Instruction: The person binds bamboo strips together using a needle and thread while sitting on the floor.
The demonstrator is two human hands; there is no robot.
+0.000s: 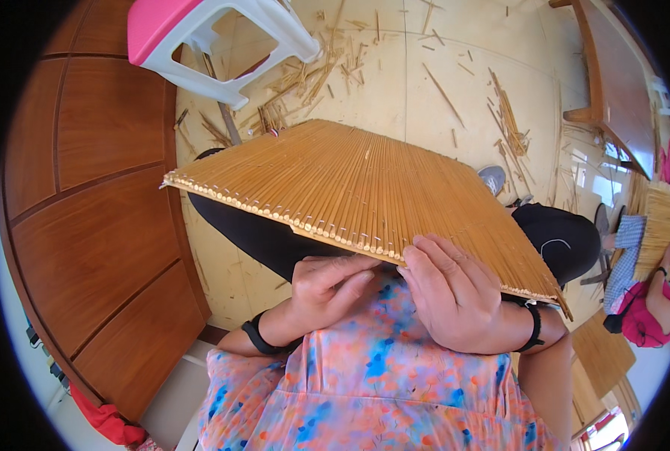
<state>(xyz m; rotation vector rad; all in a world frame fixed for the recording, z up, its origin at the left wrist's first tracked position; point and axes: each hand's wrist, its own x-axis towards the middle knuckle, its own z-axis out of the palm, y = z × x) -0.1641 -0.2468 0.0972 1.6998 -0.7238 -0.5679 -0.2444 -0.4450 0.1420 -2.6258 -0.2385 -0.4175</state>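
Observation:
A panel of thin golden reed sticks (372,173), its near edge a row of pale cut ends, lies tilted across my lap. My left hand (327,289) is closed at that near edge, index finger and thumb on a narrow strip just below the stick ends; its other fingers are curled and partly hidden. My right hand (449,293) grips the same edge farther right, fingers bent over the top. Both wrists wear dark bands.
A pink-and-white plastic stool (188,64) stands at upper left, beside wooden panelling (102,248). Loose stick offcuts (512,124) litter the tiled floor. A wooden table (591,113) is at upper right; below it a person in pink (654,312) sits by another reed bundle (658,225).

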